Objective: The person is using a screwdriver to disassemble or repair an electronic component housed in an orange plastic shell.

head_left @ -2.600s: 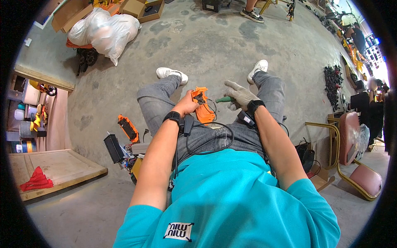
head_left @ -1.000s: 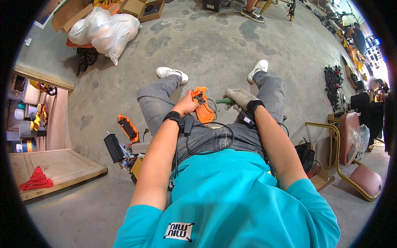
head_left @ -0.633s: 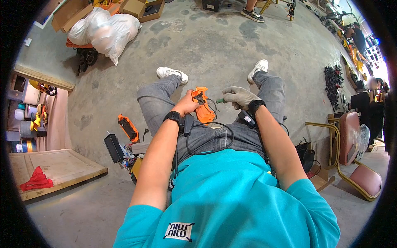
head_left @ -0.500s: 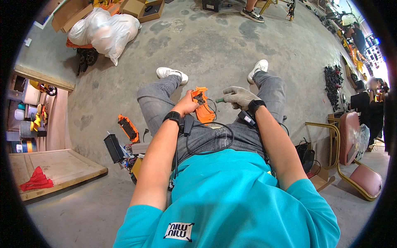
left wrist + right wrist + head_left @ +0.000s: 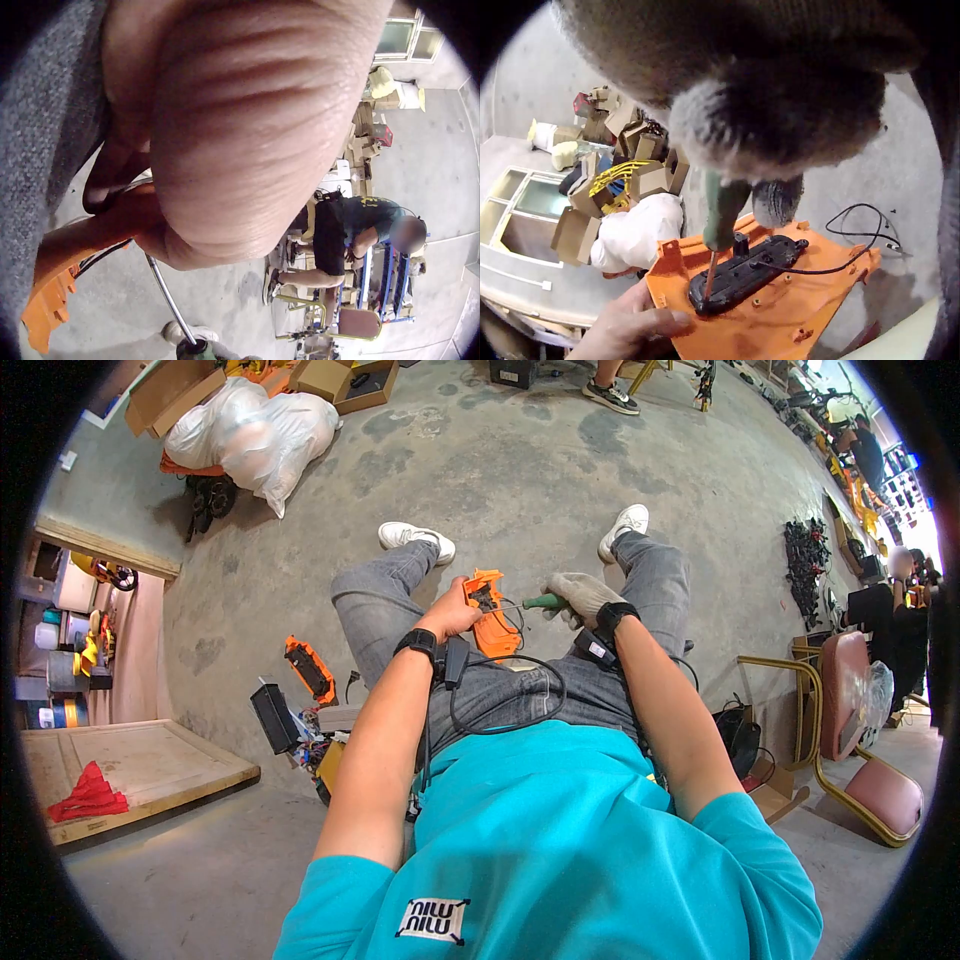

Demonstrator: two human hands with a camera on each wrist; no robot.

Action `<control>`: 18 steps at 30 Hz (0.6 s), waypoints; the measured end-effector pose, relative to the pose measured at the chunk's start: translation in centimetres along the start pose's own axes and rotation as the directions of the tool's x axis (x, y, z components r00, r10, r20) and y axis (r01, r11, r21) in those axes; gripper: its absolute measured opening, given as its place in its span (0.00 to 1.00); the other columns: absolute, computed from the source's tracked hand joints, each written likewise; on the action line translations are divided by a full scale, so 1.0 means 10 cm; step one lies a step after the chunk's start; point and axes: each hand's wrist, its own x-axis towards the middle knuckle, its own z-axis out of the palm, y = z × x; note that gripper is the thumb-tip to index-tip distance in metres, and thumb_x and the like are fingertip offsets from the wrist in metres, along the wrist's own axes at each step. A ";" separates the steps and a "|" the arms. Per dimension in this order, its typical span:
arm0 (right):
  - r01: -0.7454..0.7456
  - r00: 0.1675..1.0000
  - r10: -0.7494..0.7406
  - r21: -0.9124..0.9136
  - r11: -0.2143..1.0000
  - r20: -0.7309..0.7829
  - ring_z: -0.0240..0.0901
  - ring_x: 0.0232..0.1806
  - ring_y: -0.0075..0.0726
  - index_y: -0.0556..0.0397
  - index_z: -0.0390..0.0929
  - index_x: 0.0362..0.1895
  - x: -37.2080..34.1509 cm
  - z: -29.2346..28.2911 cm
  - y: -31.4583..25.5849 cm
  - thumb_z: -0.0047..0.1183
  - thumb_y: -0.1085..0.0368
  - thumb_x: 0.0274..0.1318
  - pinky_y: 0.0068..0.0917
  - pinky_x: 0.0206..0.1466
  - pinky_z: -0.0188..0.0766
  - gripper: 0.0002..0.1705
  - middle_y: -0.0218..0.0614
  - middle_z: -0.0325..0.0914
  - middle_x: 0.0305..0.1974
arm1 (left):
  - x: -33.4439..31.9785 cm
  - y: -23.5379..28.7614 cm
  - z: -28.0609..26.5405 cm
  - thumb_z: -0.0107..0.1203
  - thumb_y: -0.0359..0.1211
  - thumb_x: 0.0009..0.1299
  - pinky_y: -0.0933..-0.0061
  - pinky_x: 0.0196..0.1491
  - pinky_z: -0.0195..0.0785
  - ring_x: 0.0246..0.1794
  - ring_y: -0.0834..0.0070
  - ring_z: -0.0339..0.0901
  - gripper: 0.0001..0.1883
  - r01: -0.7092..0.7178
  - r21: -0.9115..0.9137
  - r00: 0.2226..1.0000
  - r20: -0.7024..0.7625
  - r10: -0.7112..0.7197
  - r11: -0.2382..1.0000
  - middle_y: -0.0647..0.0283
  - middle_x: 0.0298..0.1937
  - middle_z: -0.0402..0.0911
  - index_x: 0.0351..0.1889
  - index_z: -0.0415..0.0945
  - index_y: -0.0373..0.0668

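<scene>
My bare left hand (image 5: 455, 612) grips the edge of an orange plastic housing (image 5: 495, 635) held between my thighs. Set in the housing is a long black part (image 5: 754, 270) with a thin black cable (image 5: 840, 259) trailing off it. The right hand (image 5: 588, 598), in a pale knitted glove, holds the green handle of a screwdriver (image 5: 545, 602). In the right wrist view the shaft points down, its tip at the near end of the black part. Left fingers (image 5: 641, 319) hold the housing beside that tip; the left wrist view mostly shows the heel of the hand.
On the floor at the left lies another orange housing (image 5: 310, 672), near a black tray (image 5: 275, 718) and assorted parts. A white bag (image 5: 255, 440) and a cardboard box (image 5: 365, 388) are at the far left. A chair (image 5: 870, 760) lies at the right.
The gloved fingers went from stretched away from the handle to curled round it, flattened over it half a second ago, then curled back. My left hand and the housing stayed put.
</scene>
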 end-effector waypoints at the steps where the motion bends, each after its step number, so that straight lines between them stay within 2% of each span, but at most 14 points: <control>1: 0.032 0.999 -0.032 0.009 0.999 0.007 0.66 0.20 0.23 0.59 0.76 0.48 0.00 0.01 0.00 0.47 0.51 0.64 0.24 0.22 0.64 0.23 0.34 0.80 0.31 | 0.00 0.01 0.00 0.60 0.25 0.61 0.70 0.59 0.71 0.59 0.63 0.77 0.41 0.000 0.000 1.000 0.000 0.000 1.000 0.48 0.60 0.76 0.72 0.51 0.33; 3: 0.064 0.998 -0.064 0.018 0.998 0.014 0.66 0.21 0.23 0.60 0.75 0.49 0.00 0.01 0.02 0.49 0.55 0.62 0.24 0.22 0.64 0.21 0.34 0.78 0.31 | -0.02 0.02 0.00 0.60 0.25 0.62 0.70 0.58 0.71 0.58 0.64 0.78 0.40 -0.005 -0.017 1.000 0.004 0.005 1.000 0.48 0.60 0.77 0.71 0.53 0.33; 5: 0.118 0.993 -0.121 0.142 0.983 0.014 0.66 0.22 0.24 0.63 0.73 0.55 0.02 0.00 0.04 0.55 0.60 0.58 0.23 0.23 0.64 0.24 0.33 0.75 0.32 | -0.04 0.05 -0.01 0.60 0.25 0.62 0.70 0.58 0.71 0.57 0.64 0.78 0.39 0.007 -0.014 1.000 0.010 -0.007 1.000 0.48 0.59 0.77 0.71 0.53 0.33; 9: 0.149 0.987 -0.156 0.136 0.979 0.036 0.67 0.23 0.24 0.64 0.70 0.61 0.02 -0.02 0.04 0.58 0.63 0.55 0.23 0.24 0.64 0.30 0.32 0.73 0.34 | -0.07 0.09 -0.01 0.60 0.26 0.63 0.70 0.57 0.72 0.56 0.65 0.79 0.37 0.017 0.011 1.000 0.001 -0.017 1.000 0.49 0.57 0.78 0.69 0.55 0.33; 12: 0.176 0.980 -0.184 0.094 0.980 0.077 0.69 0.27 0.22 0.62 0.67 0.64 0.02 -0.01 0.05 0.60 0.59 0.60 0.21 0.26 0.69 0.32 0.34 0.75 0.37 | -0.08 0.10 -0.01 0.60 0.26 0.63 0.70 0.57 0.72 0.56 0.65 0.79 0.37 0.021 0.007 1.000 0.006 -0.021 1.000 0.49 0.57 0.78 0.69 0.55 0.33; 14: 0.080 0.994 -0.087 0.108 0.991 0.060 0.70 0.26 0.24 0.62 0.68 0.62 -0.04 0.03 -0.03 0.58 0.57 0.63 0.23 0.27 0.71 0.30 0.35 0.76 0.37 | -0.08 0.10 -0.01 0.60 0.26 0.63 0.70 0.57 0.72 0.56 0.65 0.79 0.37 0.004 0.017 1.000 -0.003 -0.004 1.000 0.49 0.58 0.78 0.69 0.55 0.33; 15: 0.079 0.994 -0.086 0.108 0.991 0.061 0.70 0.26 0.24 0.62 0.68 0.62 -0.05 0.04 -0.03 0.58 0.57 0.63 0.23 0.27 0.71 0.30 0.35 0.76 0.37 | -0.09 0.10 -0.01 0.60 0.26 0.63 0.70 0.57 0.72 0.56 0.65 0.79 0.37 -0.012 0.026 1.000 -0.011 0.012 1.000 0.49 0.58 0.78 0.69 0.55 0.33; 17: 0.037 0.997 -0.051 0.200 0.979 0.065 0.70 0.23 0.25 0.60 0.70 0.58 -0.07 0.05 -0.03 0.50 0.50 0.68 0.24 0.25 0.70 0.27 0.38 0.79 0.36 | -0.10 0.11 -0.01 0.60 0.26 0.63 0.70 0.57 0.72 0.57 0.64 0.79 0.38 0.000 0.023 1.000 -0.010 0.000 1.000 0.49 0.58 0.77 0.70 0.54 0.33; 18: 0.036 0.997 -0.050 0.199 0.979 0.065 0.70 0.23 0.25 0.60 0.70 0.58 -0.04 0.04 -0.01 0.50 0.50 0.68 0.24 0.25 0.70 0.27 0.38 0.79 0.36 | -0.08 0.09 -0.01 0.61 0.27 0.63 0.70 0.58 0.71 0.57 0.64 0.78 0.38 0.012 0.021 1.000 -0.009 -0.011 1.000 0.49 0.59 0.77 0.70 0.54 0.33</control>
